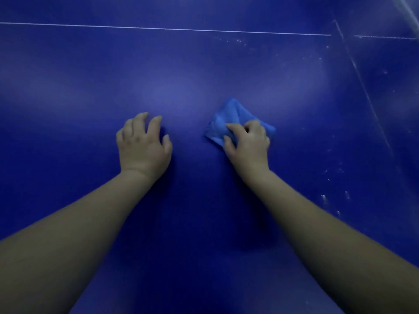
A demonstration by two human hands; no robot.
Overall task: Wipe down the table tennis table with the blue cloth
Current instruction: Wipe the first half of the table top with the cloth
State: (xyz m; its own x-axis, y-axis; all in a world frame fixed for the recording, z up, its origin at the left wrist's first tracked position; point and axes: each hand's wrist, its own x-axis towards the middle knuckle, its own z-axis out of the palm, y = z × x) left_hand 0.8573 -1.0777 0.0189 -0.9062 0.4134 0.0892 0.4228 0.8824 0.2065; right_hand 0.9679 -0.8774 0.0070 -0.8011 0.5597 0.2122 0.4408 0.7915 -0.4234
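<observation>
Under our right hand [248, 147] curled fingers grip the blue cloth [227, 117]; our left hand [142, 146] splays open on the table [181, 64].

On my feed the bench [68, 87] is a deep royal blue all over, with paler, washed-out blue patches where the light hits it. A thin white line [158, 28] crosses the far part, and a fainter whitish slanted line [367, 96] runs down the right side. White specks [335, 196] are scattered around it. The cloth [229, 116] is a plain, brighter sky blue.
</observation>
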